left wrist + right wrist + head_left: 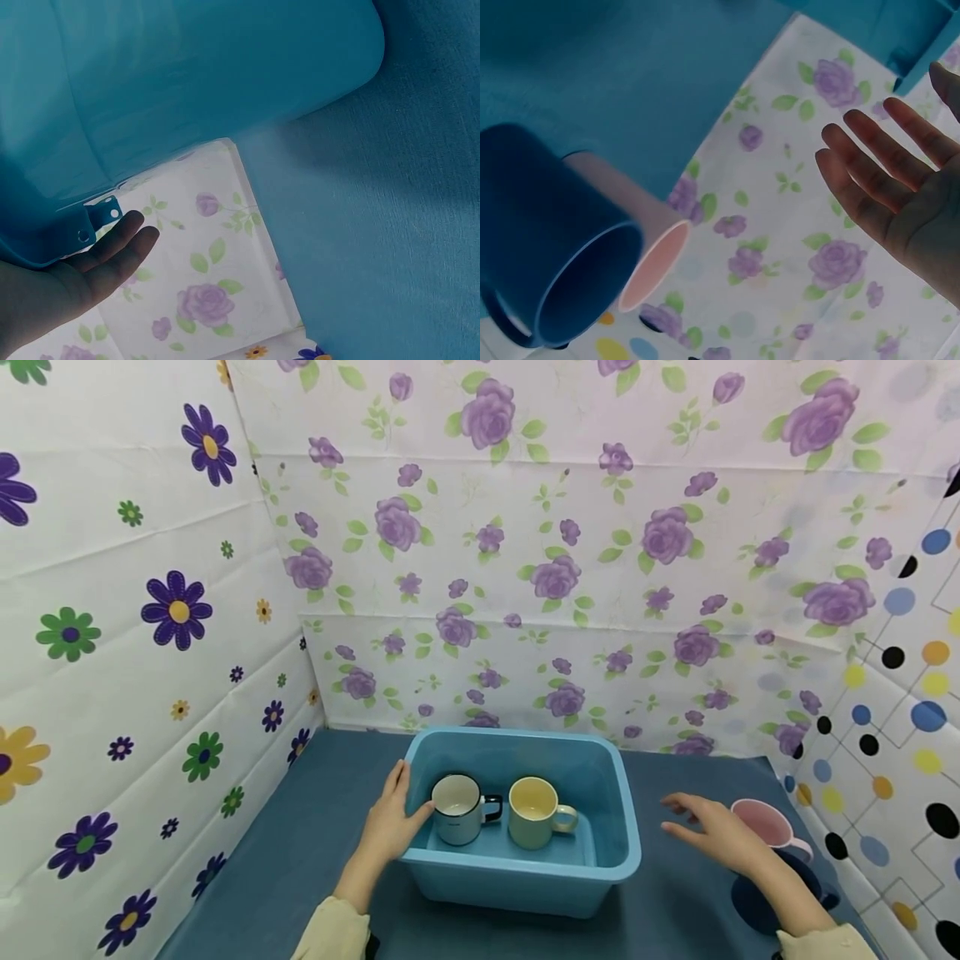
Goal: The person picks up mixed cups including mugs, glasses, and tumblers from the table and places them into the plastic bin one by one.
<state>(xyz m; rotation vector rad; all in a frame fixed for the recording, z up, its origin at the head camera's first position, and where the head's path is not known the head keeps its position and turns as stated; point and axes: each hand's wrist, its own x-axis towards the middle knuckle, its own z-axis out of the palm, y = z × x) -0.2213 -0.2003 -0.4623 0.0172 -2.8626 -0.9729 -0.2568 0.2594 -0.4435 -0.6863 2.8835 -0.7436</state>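
Observation:
A blue plastic bin (517, 885) stands on the table, holding a white mug (457, 814) with a black handle and, to its right, a yellow mug (531, 818). My left hand (392, 822) rests on the bin's left rim; in the left wrist view its fingers (120, 259) lie loosely extended along the rim's outer side. Over the table right of the bin hovers my right hand (708, 831), fingers relaxed and nothing held. Below and beside it stand a pink mug (765, 822) and a dark blue mug (753, 906), partly hidden by the forearm. Both show upright in the right wrist view (562, 225).
A dark blue cloth (300, 860) covers the table. Patterned sheets hang as walls on the left (150, 693), at the back (525, 543) and on the right (900, 735). The pink mug is close to the right wall.

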